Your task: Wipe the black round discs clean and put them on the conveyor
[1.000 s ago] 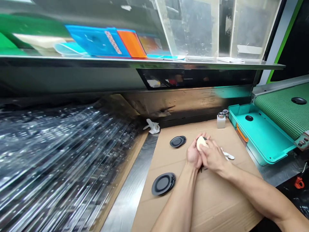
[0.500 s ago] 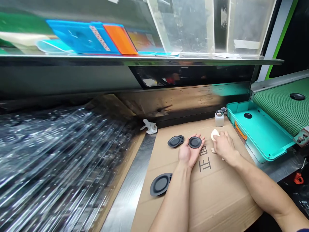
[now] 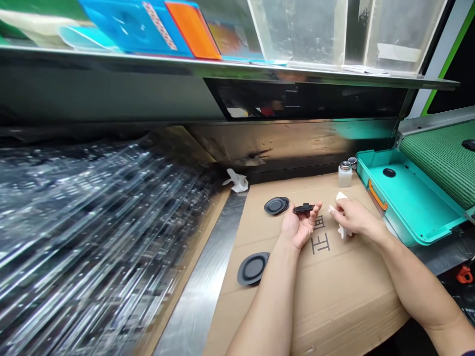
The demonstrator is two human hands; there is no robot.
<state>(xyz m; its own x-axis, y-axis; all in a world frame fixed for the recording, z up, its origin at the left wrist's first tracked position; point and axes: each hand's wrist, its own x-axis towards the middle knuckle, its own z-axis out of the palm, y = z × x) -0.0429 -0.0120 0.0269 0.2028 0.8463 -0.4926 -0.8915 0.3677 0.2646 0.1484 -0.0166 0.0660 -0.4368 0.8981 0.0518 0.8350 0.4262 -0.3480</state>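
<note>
head view: left hand (image 3: 297, 228) palm up, fingertips pinching a black round disc (image 3: 304, 208) held edge-on just above the cardboard sheet (image 3: 326, 291). right hand (image 3: 351, 218) just right of it, curled around a white cloth (image 3: 342, 198). stack of black discs (image 3: 276, 205) just left of the held disc, another stack (image 3: 253, 268) nearer. small white bottle (image 3: 345, 174) far, beside teal tray (image 3: 408, 207).

A round black disc (image 3: 303, 208), seen nearly edge-on and tilted almost level, sits at the fingertips of the palm-up left hand (image 3: 299, 226), while a small white cloth pad (image 3: 342, 213) is pinched in the right hand (image 3: 352, 220) just beside it.
</note>
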